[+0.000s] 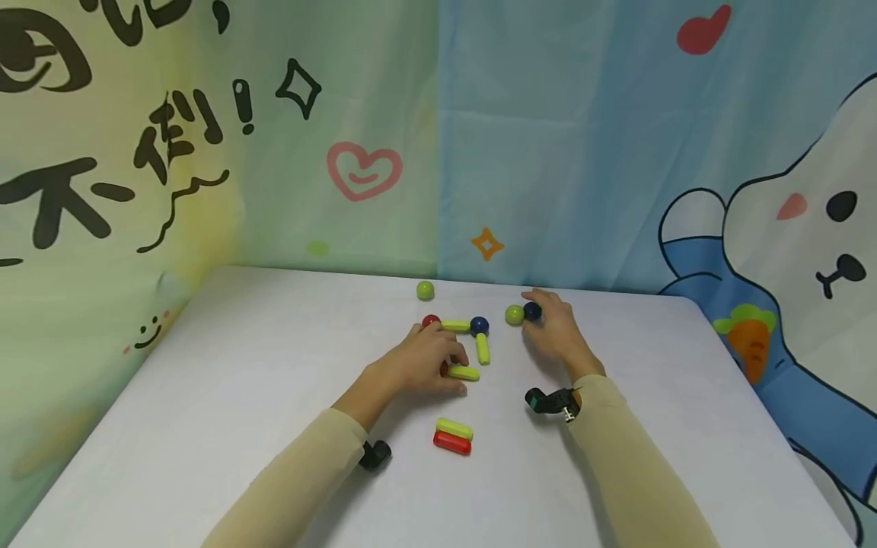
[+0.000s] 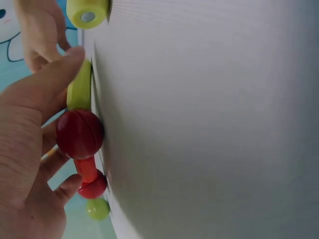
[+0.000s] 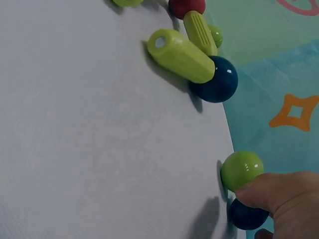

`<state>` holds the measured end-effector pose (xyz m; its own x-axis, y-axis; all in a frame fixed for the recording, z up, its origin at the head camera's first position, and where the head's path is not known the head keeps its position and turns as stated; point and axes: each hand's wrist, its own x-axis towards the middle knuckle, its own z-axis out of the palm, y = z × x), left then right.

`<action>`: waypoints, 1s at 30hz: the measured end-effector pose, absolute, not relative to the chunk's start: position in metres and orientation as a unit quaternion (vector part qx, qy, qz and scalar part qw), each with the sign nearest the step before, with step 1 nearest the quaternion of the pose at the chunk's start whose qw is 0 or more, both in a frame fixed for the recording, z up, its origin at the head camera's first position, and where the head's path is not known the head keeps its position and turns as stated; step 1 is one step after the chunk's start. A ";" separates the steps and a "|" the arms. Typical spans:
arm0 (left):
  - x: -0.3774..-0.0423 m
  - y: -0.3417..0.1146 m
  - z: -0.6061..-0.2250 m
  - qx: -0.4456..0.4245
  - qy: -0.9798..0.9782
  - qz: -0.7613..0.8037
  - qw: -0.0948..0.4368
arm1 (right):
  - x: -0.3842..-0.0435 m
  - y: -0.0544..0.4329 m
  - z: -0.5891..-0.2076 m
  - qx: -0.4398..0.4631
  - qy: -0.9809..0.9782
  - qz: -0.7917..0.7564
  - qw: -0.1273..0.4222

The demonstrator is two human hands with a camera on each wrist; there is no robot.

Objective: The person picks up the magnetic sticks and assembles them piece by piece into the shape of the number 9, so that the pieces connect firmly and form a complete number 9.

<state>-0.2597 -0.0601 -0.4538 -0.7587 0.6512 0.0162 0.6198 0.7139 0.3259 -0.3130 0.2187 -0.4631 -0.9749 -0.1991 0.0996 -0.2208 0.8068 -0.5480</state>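
My left hand (image 1: 428, 361) curls round a joined frame of magnetic rods and balls. Its fingers lie about a near red ball (image 2: 79, 134) with a yellow-green rod (image 1: 464, 373), and a red rod (image 2: 86, 169) links that to a far red ball (image 1: 431, 320). From there another yellow-green rod (image 1: 455, 325) reaches a dark blue ball (image 1: 479, 326), which carries a further yellow-green rod (image 1: 483, 348) with a bare end. To the right, my right hand (image 1: 558, 331) pinches a second dark blue ball (image 3: 248, 215), against a green ball (image 3: 242, 171).
Another green ball (image 1: 425, 290) sits near the back edge of the white table (image 1: 274, 365). Closer to me, a loose yellow-green rod (image 1: 454, 428) and a red rod (image 1: 452, 442) lie side by side. A printed curtain (image 1: 548, 152) hangs behind.
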 end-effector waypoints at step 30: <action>-0.257 -0.060 -0.458 0.336 0.925 0.176 0.024 | -0.282 0.234 -0.474 0.125 -0.944 0.302 0.044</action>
<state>-0.2567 -0.0603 -0.4579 -0.7729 0.6302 0.0739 0.6132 0.7120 0.3420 -0.2821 0.2337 -0.4740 -0.9649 -0.2095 0.1583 -0.2625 0.7860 -0.5598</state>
